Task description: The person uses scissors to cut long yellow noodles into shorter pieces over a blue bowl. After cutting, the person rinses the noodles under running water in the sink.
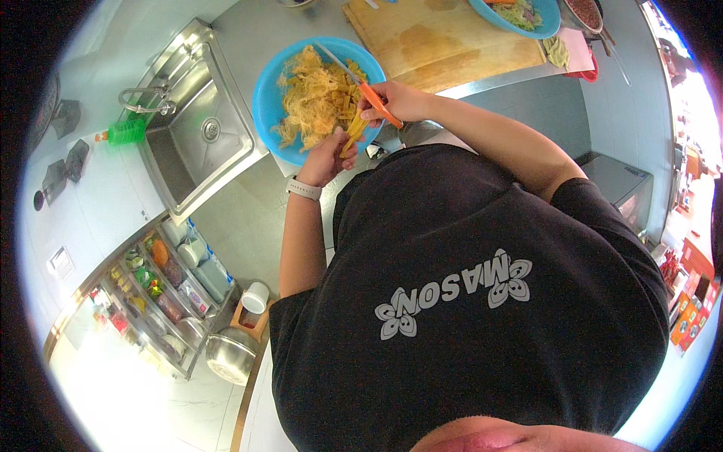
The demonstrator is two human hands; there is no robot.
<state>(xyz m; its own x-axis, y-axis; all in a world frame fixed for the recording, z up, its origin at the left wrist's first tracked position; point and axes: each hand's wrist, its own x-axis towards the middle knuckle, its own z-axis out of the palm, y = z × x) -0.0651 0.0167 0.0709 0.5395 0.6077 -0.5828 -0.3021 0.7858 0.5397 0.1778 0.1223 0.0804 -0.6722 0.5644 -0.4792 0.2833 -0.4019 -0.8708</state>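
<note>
A light blue bowl [265, 107] holds a tangle of thin pale-yellow strands [310, 96] and short, thicker yellow strips [345, 101]. At its near rim my left hand [330, 155], with a pale band at the wrist, grips a small bundle of long yellow strips [354, 134]. My right hand [398, 103] holds orange-handled scissors [377, 103] whose blades point away over the bowl. The right fingertips also touch the upper end of the bundle. Whether the blades are parted cannot be made out.
A steel sink [203, 118] with a tap [148, 101] lies left, beside a green bottle [125, 133]. Right of the bowl is a wooden cutting board [446, 45]. Another blue bowl [528, 31] holds shredded vegetables; a cloth [557, 53] lies nearby. Stocked shelves [169, 282] stand lower left.
</note>
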